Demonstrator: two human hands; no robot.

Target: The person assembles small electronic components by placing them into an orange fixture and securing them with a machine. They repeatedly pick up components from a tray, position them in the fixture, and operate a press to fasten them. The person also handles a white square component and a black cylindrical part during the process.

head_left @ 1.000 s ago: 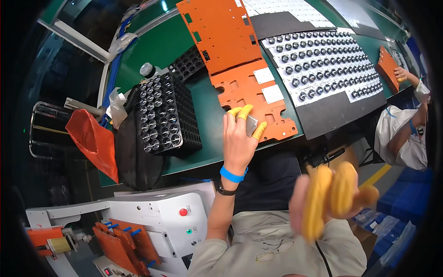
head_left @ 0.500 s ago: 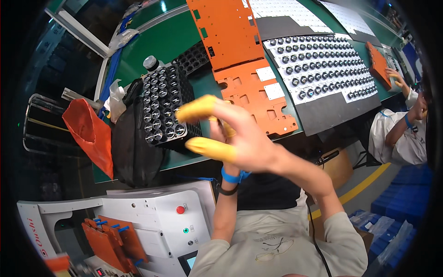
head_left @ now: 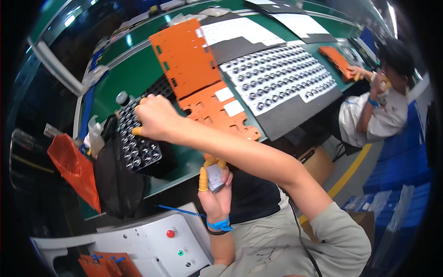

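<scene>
My right hand point(head_left: 158, 118) is over a black tray point(head_left: 159, 169) of round, clear-topped black parts point(head_left: 134, 154) standing in rows. Yellow finger cots cover its thumb and some fingertips. The fingers bend down towards the parts with the thumb apart from them, and nothing shows between them. Lower down, in front of my body, my left hand point(head_left: 215, 199) grips a small stack of pale grey cards point(head_left: 215, 178) between thumb and fingers. It also wears yellow finger cots, and a blue strap is round that wrist.
Orange panels point(head_left: 187, 57) with cut-outs lie mid-table. Right of them, a white sheet point(head_left: 277, 76) carries rows of black knobs. An orange bag point(head_left: 74, 168) and a black bag point(head_left: 121, 184) hang at the table's left edge. A co-worker point(head_left: 374, 113) sits at right, handling an orange panel point(head_left: 336, 62).
My right hand has moved left, from in front of the left hand to above the black tray. The left hand and its cards now show. The whole view has shifted.
</scene>
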